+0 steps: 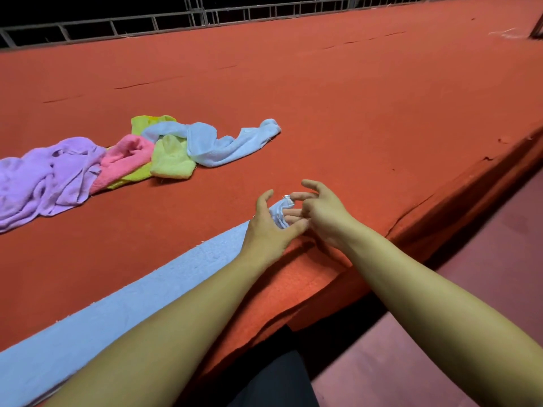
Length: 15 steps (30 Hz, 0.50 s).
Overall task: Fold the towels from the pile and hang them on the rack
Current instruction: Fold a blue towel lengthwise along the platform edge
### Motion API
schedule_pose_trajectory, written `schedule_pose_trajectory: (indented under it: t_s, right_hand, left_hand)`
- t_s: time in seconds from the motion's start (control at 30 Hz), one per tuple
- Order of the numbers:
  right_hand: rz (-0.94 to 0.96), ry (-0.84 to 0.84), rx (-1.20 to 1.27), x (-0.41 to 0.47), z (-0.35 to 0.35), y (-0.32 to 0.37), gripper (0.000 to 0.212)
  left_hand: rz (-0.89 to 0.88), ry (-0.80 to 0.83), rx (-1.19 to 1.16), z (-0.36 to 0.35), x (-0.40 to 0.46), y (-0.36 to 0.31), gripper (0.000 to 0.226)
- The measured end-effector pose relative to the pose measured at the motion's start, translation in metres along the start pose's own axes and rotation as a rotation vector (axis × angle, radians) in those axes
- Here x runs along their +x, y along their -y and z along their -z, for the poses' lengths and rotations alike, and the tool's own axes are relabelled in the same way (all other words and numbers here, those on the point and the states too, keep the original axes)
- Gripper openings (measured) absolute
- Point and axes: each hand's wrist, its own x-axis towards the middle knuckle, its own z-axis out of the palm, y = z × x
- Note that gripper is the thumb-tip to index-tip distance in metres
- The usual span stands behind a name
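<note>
Both hands — left (266,230), right (318,214) — fingers curled, pinch blue towel (141,301) corner, likely squaring it for folding; pile (123,160) untouched.

a bare work hall: long red felt table (352,107), metal railing (147,23) behind

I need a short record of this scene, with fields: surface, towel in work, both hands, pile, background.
surface: red felt table
towel in work: light blue towel, lying as a long strip along the near edge
left hand: fingers curled on the strip's end
right hand: fingers at the same end, grip unclear
pile: purple, pink, yellow and light blue towels, unfolded, to the left
background: metal railing beyond the table
</note>
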Motion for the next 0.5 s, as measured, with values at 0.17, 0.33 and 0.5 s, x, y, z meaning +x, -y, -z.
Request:
schedule_pose_trajectory:
  t_s: [0.17,0.33,0.5]
  right_hand:
    - [0.159,0.074,-0.126,0.004,0.010,-0.003,0.065]
    - [0.279,0.204,-0.327,0.011,0.018,-0.007,0.073]
    - [0.244,0.411,-0.166,0.015,-0.001,0.005,0.052]
  left_hand:
    - [-0.048,-0.174,0.009,0.005,0.007,-0.005,0.057]
    - [-0.094,-0.207,-0.088,0.017,-0.002,-0.005,0.044]
    - [-0.112,-0.214,-0.140,0.036,-0.020,-0.014,0.045]
